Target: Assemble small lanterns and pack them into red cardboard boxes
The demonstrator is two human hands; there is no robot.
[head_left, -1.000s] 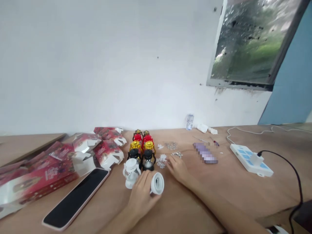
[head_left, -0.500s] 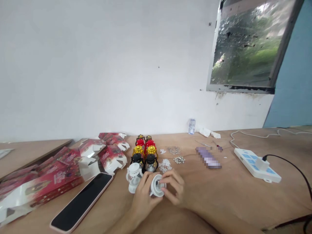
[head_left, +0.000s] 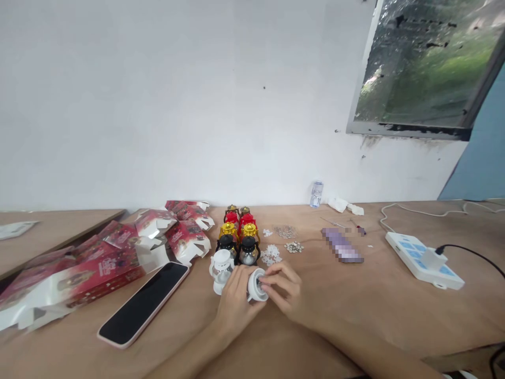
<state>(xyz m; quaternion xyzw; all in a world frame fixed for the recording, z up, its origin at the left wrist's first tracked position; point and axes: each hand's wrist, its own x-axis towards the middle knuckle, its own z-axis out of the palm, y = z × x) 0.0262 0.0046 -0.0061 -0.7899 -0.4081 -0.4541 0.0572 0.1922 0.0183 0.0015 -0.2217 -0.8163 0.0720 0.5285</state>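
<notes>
My left hand [head_left: 236,300] is wrapped round a small white lantern [head_left: 256,285], tipped so that its round, open underside faces right. The thumb and fingers of my right hand [head_left: 286,289] are pinched together at that opening. Whatever they hold there, if anything, is too small to make out. Just left of my left hand a second white lantern [head_left: 221,268] stands upright. Behind it, in two columns, are black lanterns [head_left: 248,250], gold lanterns [head_left: 229,230] and red lanterns [head_left: 245,218].
Small white pieces [head_left: 271,253], button cells [head_left: 294,247] and small metal parts [head_left: 284,231] lie in piles beyond my hands. To the left are a phone [head_left: 144,305] and red boxes [head_left: 106,271]. A power strip [head_left: 424,260] with a cable and a purple blurred item [head_left: 342,245] lie right.
The view has shifted, so the table things appear slightly higher and further right. The held lantern has turned a little more toward my right hand, whose fingers stay at its opening.
</notes>
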